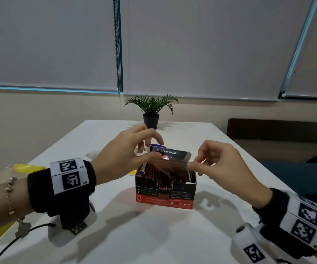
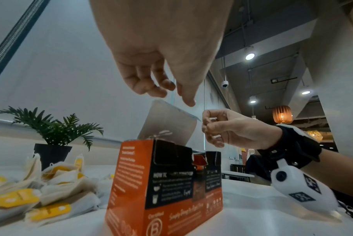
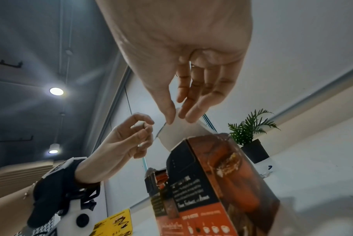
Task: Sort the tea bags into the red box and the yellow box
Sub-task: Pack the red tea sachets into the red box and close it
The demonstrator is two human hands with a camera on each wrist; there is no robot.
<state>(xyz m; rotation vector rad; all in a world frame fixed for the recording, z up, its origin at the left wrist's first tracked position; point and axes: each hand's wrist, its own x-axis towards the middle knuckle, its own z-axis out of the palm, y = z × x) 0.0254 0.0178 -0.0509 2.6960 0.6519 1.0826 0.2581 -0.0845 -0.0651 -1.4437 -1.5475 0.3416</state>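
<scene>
The red box [image 1: 165, 189] stands mid-table, already packed with red sachets [image 1: 161, 173]. Its lid flap [image 1: 170, 155] is up, the left hand [image 1: 129, 149] and right hand [image 1: 216, 164] each pinching a corner. Further left, yellow-tagged tea bags [image 2: 30, 191] lie heaped, seemingly unsorted; the yellow box [image 3: 112, 225] sits nearer.

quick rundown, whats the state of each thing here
red box: upright, open, red packets inside
lid flap: raised; right hand pinches its edge
left hand: at the flap's other end, fingers curled; contact unclear
yellow-tagged tea bags: heaped loose on the table
yellow box: only partly seen
potted plant: upright
</scene>
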